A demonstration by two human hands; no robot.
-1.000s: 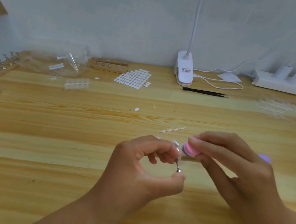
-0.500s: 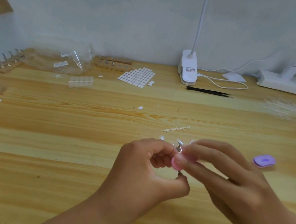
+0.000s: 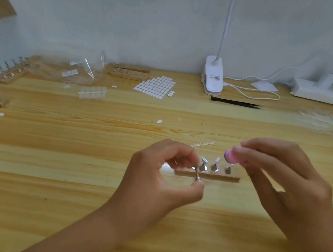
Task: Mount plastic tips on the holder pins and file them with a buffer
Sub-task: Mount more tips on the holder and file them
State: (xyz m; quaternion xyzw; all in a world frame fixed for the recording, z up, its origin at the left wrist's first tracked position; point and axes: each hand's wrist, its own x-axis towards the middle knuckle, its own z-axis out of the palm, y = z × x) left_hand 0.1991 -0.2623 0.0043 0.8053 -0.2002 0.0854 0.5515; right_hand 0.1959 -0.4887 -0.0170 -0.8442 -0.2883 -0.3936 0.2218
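Three small metal pins (image 3: 214,167) stand in a pale wooden holder (image 3: 218,177) on the grained worktop (image 3: 69,165), two of them topped with clear plastic tips (image 3: 205,160). The left hand (image 3: 153,178) pinches a fourth pin (image 3: 197,174) between curled thumb and fingers, just in front of the holder. The right hand (image 3: 286,182) pinches a rounded pink buffer (image 3: 231,157) above the holder's right end.

A clip lamp (image 3: 212,78) stands near black tweezers (image 3: 235,102).
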